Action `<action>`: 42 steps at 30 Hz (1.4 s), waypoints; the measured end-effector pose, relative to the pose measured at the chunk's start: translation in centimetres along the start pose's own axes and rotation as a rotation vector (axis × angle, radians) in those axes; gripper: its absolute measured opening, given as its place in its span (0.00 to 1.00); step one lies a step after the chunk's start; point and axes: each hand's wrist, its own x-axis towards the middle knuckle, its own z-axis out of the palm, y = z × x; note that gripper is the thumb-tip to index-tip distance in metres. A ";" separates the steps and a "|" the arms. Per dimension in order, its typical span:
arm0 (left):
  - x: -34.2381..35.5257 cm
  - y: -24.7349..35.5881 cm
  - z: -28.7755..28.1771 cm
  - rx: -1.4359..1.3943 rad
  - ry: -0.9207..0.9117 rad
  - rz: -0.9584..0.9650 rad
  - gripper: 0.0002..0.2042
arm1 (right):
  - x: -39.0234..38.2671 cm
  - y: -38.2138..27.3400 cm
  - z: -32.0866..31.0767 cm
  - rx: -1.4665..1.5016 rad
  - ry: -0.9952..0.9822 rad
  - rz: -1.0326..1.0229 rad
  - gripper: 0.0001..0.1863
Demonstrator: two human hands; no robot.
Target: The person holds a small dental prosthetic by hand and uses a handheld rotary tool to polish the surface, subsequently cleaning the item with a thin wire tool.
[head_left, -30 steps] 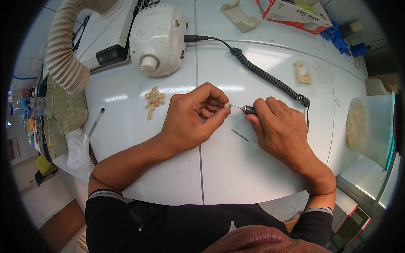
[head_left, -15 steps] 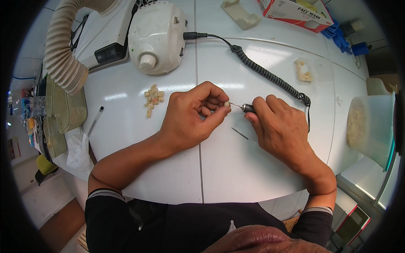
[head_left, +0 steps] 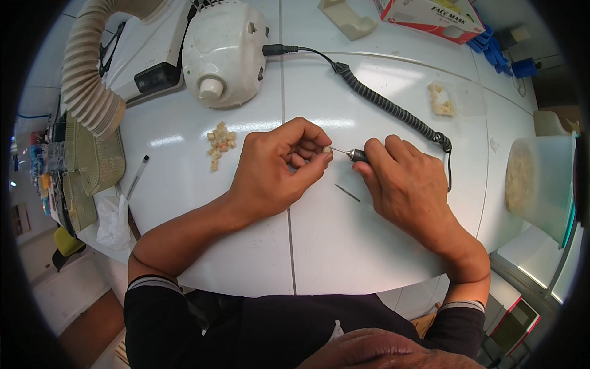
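Observation:
Between thumb and forefinger, my left hand (head_left: pixel 276 163) pinches a small cream dental crown (head_left: pixel 327 149). My right hand (head_left: pixel 405 175) is closed around a rotary handpiece (head_left: pixel 357 155), black with a metal nose. Its thin bur (head_left: pixel 340 150) points left, with the tip at the crown; whether it touches cannot be made out. On the white table below the hands lies a loose thin bur-like rod (head_left: pixel 348 192). A coiled black cord (head_left: pixel 393 101) runs from a white control unit (head_left: pixel 224 55) toward my right hand. Several similar crowns (head_left: pixel 221 141) sit in a pile left of my left hand.
A ribbed suction hose (head_left: pixel 89 67) arches at the upper left. A pen (head_left: pixel 139 175) lies near green baskets (head_left: pixel 101 157). At the right are a small clear box of crowns (head_left: pixel 441 100) and a large translucent bin (head_left: pixel 541 184). A mask box (head_left: pixel 433 18) stands at the back.
Both hands stay in nearly the same pose, with the crown and handpiece still held. The whole view has shifted very slightly.

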 end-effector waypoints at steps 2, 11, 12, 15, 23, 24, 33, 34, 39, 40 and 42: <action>0.0 0.0 0.0 0.011 0.004 0.001 0.08 | 0.0 0.0 0.0 0.001 -0.007 -0.003 0.16; 0.0 0.0 0.1 0.016 0.007 -0.004 0.07 | -0.1 -0.1 0.0 -0.005 -0.029 0.023 0.16; 0.0 0.0 0.1 0.022 0.008 0.002 0.07 | -0.1 0.0 0.0 -0.003 -0.031 0.020 0.16; -0.1 -0.1 0.1 0.015 0.016 -0.006 0.07 | 0.0 -0.1 0.1 -0.001 -0.023 0.011 0.16; 0.0 0.0 0.0 0.043 0.002 -0.003 0.08 | -0.1 0.0 -0.1 -0.009 -0.043 0.019 0.16; 0.0 -0.1 0.1 0.030 0.009 -0.012 0.08 | -0.1 0.0 -0.1 -0.012 -0.045 0.018 0.16; -0.1 0.2 0.0 -0.034 0.022 -0.067 0.09 | -0.3 0.1 0.1 -0.002 -0.018 0.036 0.16; 0.0 0.3 0.0 -0.023 -0.006 -0.080 0.09 | -0.3 0.1 0.0 0.010 -0.029 0.036 0.16; -0.2 -0.1 0.4 -0.058 0.051 -0.063 0.10 | -0.2 0.0 0.0 0.016 -0.040 0.031 0.16; -0.2 -0.1 0.4 -0.050 0.052 -0.060 0.10 | -0.2 0.0 0.0 0.014 -0.046 0.031 0.16; -0.1 -0.2 0.4 -0.048 0.053 -0.054 0.10 | -0.2 0.0 0.1 0.005 -0.031 0.023 0.16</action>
